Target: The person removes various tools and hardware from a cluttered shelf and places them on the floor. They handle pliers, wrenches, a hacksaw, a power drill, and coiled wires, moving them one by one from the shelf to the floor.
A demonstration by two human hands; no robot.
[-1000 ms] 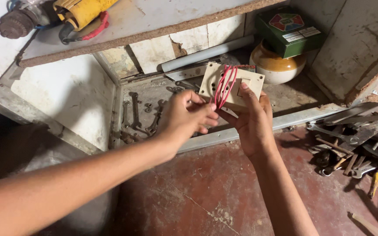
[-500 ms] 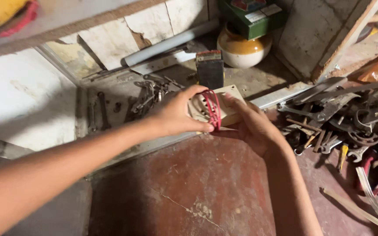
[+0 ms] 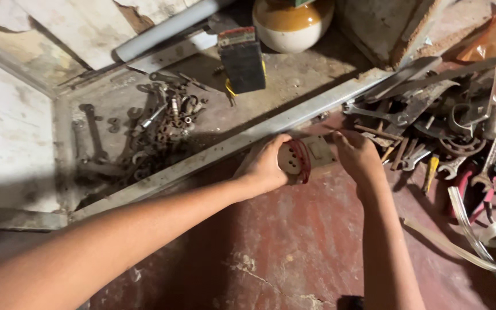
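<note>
Worn reddish floor [image 3: 271, 252] fills the lower half of the frame, and a long metal rail [image 3: 225, 146] crosses it diagonally, dividing it from a dusty recess in the upper left. Just below the middle of that rail, both hands meet on a small pale switch plate [image 3: 317, 154] with a round socket face and a loop of red wire [image 3: 304, 162] around it. The left hand [image 3: 268, 166] is curled around the plate's left end, fingers closed on it so the socket face points toward the camera. The right hand [image 3: 356, 156] pinches the opposite end from above, steadying it; gripping both ends seems to keep the plate level and low over the floor while the wire stays in reach.

In the recess lie rusty spanners and bolts [image 3: 162, 117], loosely scattered. A dark rectangular block [image 3: 241, 60] stands upright behind the rail, with a brown-and-cream ceramic jar [image 3: 291, 23] and a grey pipe [image 3: 167, 28] at the top. At the right, well apart from the hands, a heap of pliers and wrenches [image 3: 449, 132] lies beside clear tubing [image 3: 477, 241].
</note>
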